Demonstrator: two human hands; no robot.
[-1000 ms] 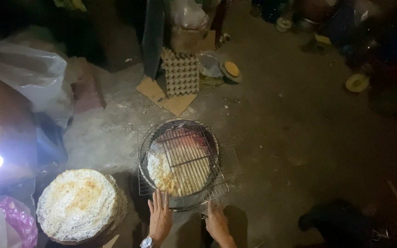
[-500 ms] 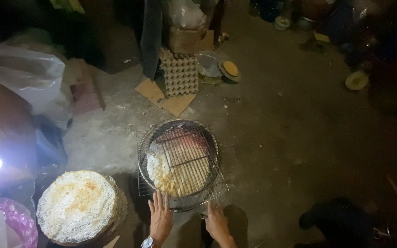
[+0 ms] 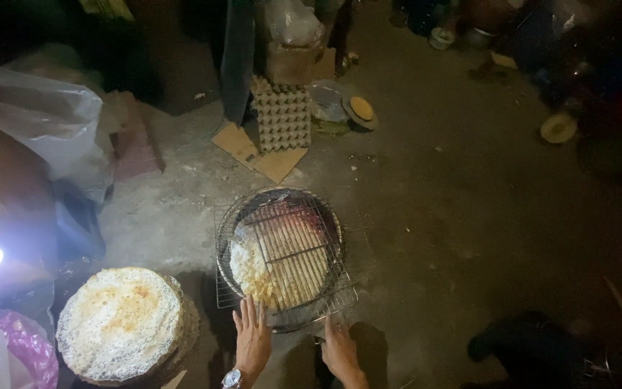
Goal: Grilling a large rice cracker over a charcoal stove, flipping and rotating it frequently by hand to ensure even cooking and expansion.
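Where glow fades — left hand point(image 3: 252, 337), right hand point(image 3: 338, 349) edge wire grill point(image 3: 282, 253).

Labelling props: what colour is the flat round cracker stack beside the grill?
Pale cream-white, speckled, with golden-brown patches: the cracker stack, left of the grill. Head view.

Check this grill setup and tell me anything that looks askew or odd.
The wire grate sits skewed on the round stove, its near corner jutting past the rim by the right hand. The flatbread under it lies off-centre, toward the left hand. An egg tray leans upright on torn cardboard.
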